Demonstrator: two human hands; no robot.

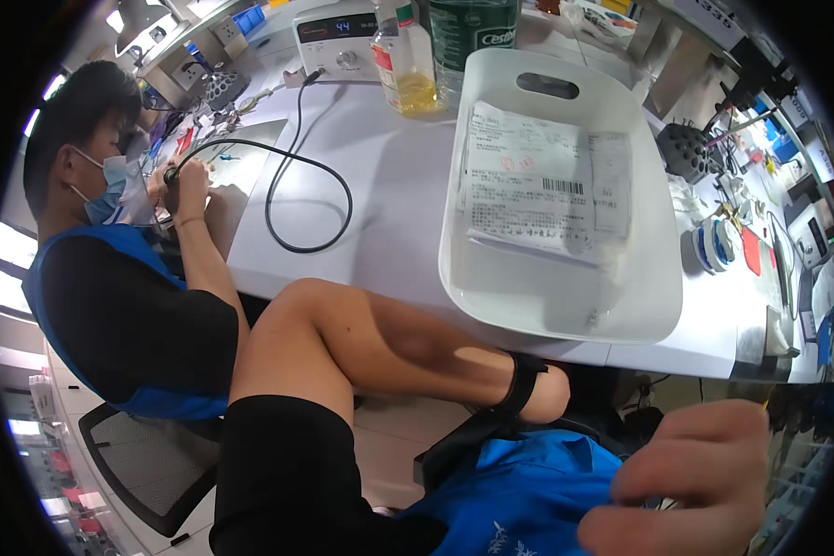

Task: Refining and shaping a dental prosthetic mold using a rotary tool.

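Note:
My left arm, in a black sleeve, bends across the front of the white table. A black strap circles its wrist. Only a small part of my left hand [550,394] shows beyond the strap, below the table edge, and its fingers are hidden. My right hand [690,477] is raised close at the lower right with its fingers curled. What it holds, if anything, I cannot make out. Nearest to both hands is a white plastic tray [658,292] with an oval handle slot. In it lies a plastic bag with printed paper [537,185].
A co-worker [130,287] in mask and blue vest sits at left, holding a corded handpiece. Its black cable [350,199] loops over the table from a white control box [343,60]. Bottles [408,79] stand behind the tray. At right are a round tool holder [686,153] and tools.

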